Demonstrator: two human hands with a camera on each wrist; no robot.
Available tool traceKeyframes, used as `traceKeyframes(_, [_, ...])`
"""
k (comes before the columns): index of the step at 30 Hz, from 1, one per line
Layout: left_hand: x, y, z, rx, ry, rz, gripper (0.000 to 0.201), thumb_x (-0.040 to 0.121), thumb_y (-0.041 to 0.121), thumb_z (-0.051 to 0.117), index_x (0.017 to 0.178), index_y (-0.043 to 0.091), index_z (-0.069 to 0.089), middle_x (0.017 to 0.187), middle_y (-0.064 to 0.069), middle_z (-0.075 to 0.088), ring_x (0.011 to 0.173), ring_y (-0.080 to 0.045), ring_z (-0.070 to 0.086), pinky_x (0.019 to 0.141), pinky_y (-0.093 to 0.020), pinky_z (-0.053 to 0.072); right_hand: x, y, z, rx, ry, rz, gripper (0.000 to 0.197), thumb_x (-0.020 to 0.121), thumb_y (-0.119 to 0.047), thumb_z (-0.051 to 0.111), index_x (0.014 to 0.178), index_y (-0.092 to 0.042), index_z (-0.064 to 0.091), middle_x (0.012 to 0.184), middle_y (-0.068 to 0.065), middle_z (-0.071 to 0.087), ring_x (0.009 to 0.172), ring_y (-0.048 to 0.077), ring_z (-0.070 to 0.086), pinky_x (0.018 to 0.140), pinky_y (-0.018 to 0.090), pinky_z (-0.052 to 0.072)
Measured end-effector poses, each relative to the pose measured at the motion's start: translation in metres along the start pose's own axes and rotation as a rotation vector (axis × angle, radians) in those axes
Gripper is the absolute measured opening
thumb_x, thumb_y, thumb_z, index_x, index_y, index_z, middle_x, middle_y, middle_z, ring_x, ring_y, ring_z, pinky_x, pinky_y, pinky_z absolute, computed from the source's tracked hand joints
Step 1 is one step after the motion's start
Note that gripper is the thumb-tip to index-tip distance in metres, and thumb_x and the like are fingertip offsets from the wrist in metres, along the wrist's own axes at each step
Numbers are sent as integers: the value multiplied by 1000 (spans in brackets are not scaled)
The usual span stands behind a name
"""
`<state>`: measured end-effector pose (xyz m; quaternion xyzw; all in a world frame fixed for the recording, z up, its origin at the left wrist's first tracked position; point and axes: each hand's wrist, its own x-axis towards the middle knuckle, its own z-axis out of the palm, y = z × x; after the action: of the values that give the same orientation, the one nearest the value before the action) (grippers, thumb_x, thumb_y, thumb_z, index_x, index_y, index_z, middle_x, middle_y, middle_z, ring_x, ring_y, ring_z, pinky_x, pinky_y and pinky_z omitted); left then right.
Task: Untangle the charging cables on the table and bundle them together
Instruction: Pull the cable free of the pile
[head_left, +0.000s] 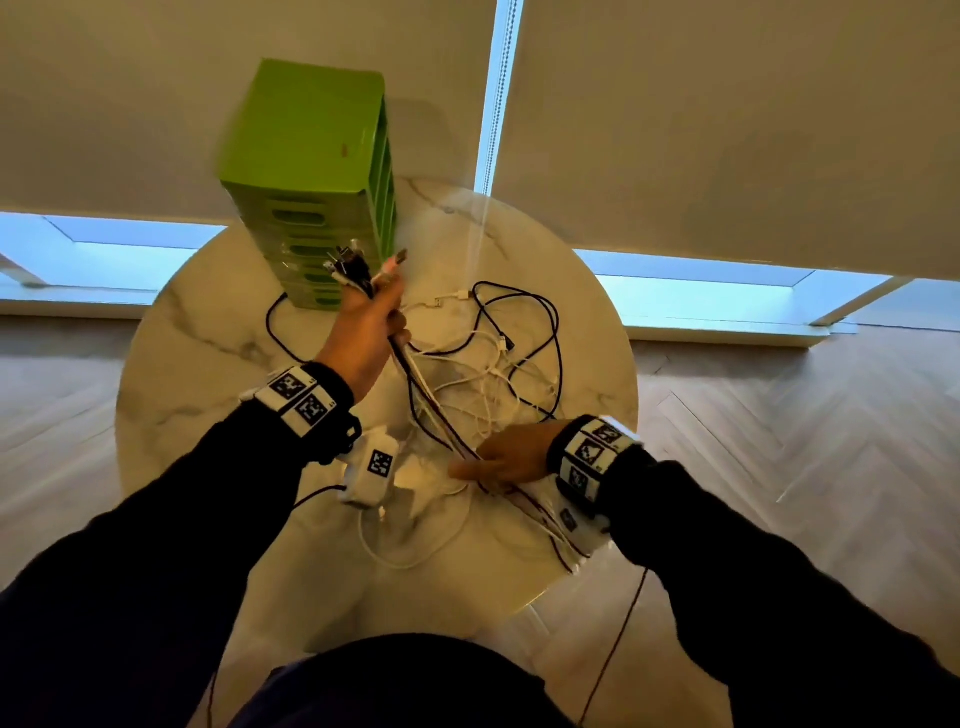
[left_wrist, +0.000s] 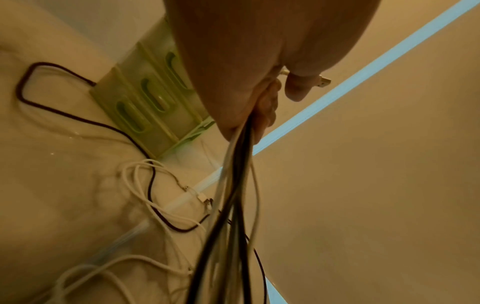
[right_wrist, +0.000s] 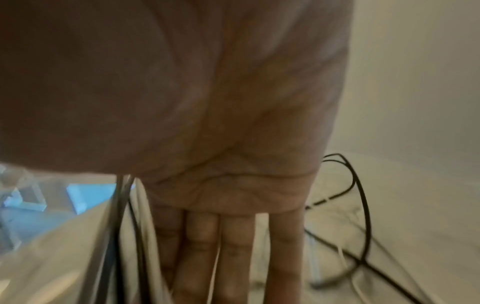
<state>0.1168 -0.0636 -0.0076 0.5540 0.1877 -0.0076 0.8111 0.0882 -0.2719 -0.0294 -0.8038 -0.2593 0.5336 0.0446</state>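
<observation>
My left hand (head_left: 371, 322) is raised over the table and grips a bundle of black and white charging cables (left_wrist: 233, 185), whose plug ends (head_left: 358, 265) stick up above the fist. The bundled strands run taut down and right to my right hand (head_left: 498, 457), low at the table's near edge. In the right wrist view its fingers (right_wrist: 236, 257) are straight, and the strands (right_wrist: 116, 226) pass beside the palm on the thumb side. Loose black and white cables (head_left: 498, 353) lie tangled on the table between the hands.
A tall green drawer tower (head_left: 317, 182) stands at the back of the round marble table (head_left: 208, 364), with a black cable (head_left: 275, 332) looping from its base. A blind cord (head_left: 498, 93) hangs behind. One dark cable (head_left: 613, 649) drops off the near edge to the wooden floor.
</observation>
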Motion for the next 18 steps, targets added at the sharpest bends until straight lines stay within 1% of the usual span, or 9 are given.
traceKeyframes(2, [9,-1,-9,-20,2,-16,14,107,18,46,108,31,51,70,7,27,53,-6,27,55,-25,29,3,5,-40,144,100,-26,100,78,-90,11,93,-12,71,91,5,72,87,20,66,90,38,47])
traceKeyframes(3, [14,-3,-13,-10,2,-17,13,107,19,45,107,30,52,69,7,25,52,-6,26,56,-26,27,7,6,-60,193,163,-56,97,79,-89,12,83,-12,71,83,4,73,81,19,67,91,38,48])
traceKeyframes(5, [16,-9,-19,36,-11,-16,21,107,20,45,127,18,54,70,6,20,52,-6,25,55,-25,28,14,6,-94,244,249,-83,88,88,-82,20,59,-12,63,65,4,69,67,18,65,89,36,48])
traceKeyframes(7, [20,-13,-25,72,4,-37,33,107,19,44,139,11,46,70,6,21,52,-6,26,54,-23,30,27,3,-125,167,271,-28,86,94,-76,22,50,-11,56,58,4,64,64,20,63,87,36,46])
traceKeyframes(9, [21,-15,-31,52,4,-45,25,107,16,44,127,27,53,69,7,24,53,-6,26,55,-23,29,46,0,-147,-56,310,122,78,99,-67,27,65,-8,63,69,6,65,80,24,66,84,35,43])
traceKeyframes(11, [24,-17,-39,28,1,-64,17,107,15,44,110,29,53,68,7,24,54,-7,25,56,-26,27,65,-6,-162,-333,424,290,49,103,-49,41,103,-7,68,99,5,67,102,28,64,82,36,42])
traceKeyframes(13, [27,-21,-46,47,9,-80,17,107,15,45,95,27,48,66,7,25,53,-7,26,58,-29,26,79,-10,-170,-462,526,381,31,98,-30,50,121,-14,64,116,6,63,111,31,62,88,39,43])
traceKeyframes(16, [31,-26,-57,66,35,-112,12,107,16,46,99,25,45,67,5,25,53,-7,27,56,-27,28,101,-13,-173,-511,607,315,39,92,-19,55,131,-15,53,130,12,52,124,35,50,100,45,38])
traceKeyframes(18, [33,-28,-64,73,42,-121,15,107,15,46,94,22,42,68,3,22,52,-7,27,55,-27,28,121,-17,-167,-385,545,136,39,87,-17,61,125,-13,52,127,14,52,119,35,52,95,42,42])
